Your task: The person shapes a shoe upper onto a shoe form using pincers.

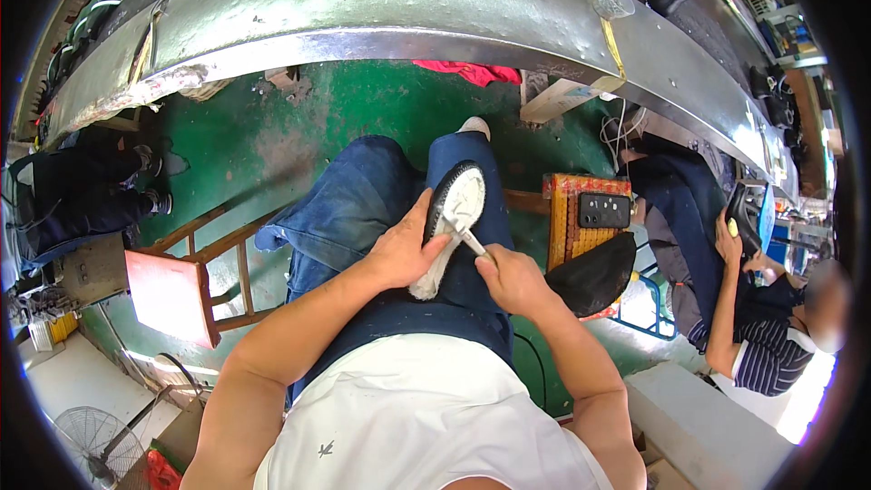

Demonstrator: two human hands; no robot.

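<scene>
A shoe (458,195) with a black edge lies bottom up over my lap, its whitish underside facing me and its toe pointing away. My left hand (408,249) grips it along the left side, with the thumb across the underside. In my right hand (514,278) is a small pale-handled tool (470,240) whose greyish head meets the middle of the underside. Whether that head is a brush or a scraper is too small to tell. Both hands rest just above my jeans (349,195).
A long metal-faced bench (363,9) curves across the front. To the left stands a wooden stool (172,290); to the right, a slatted seat (564,227) bears a phone (603,210) and a black bag-like thing (594,277). At far right, a person (771,354) handles a dark shoe (742,218).
</scene>
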